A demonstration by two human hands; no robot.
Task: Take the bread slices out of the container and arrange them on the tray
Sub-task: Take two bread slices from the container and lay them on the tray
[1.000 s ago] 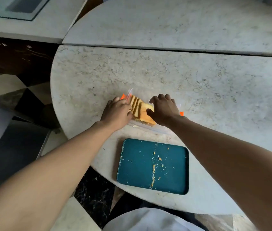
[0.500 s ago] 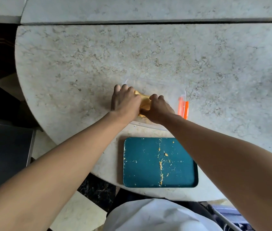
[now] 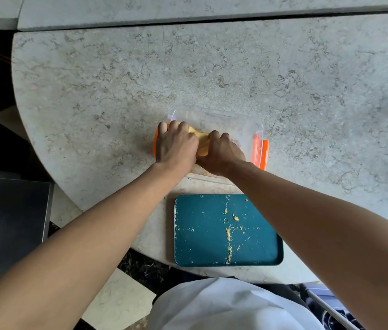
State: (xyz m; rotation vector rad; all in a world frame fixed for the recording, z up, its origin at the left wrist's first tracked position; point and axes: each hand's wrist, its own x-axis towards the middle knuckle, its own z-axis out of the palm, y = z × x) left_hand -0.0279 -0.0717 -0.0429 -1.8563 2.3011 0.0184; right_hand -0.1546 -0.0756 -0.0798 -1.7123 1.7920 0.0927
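Marbled grey stone makes up the round surface (image 3: 212,67), with dark checkered floor showing past its left edge. Leftmost of the working parts, the left hand (image 3: 176,145) reaches into the clear container (image 3: 214,115), its grip curled closed over the left side of the bread slices (image 3: 201,139); an orange clip (image 3: 155,145) sits just outside that grip. Pressed right beside it, the right hand (image 3: 220,152) is also closed on the same yellow stack from the right, so the bread sits squeezed between the two grips, inside the container. Further right of both grips stands the container's other orange clip (image 3: 260,151). Nearer the person than the grips, just beside the container, lies the teal tray (image 3: 202,234), bare except for crumbs (image 3: 228,234).

By my reading this is the first step: seizing the slices, none yet arranged. Next, the bread likely needs lifting clear of the container wall and carrying back toward the tray without crushing it.
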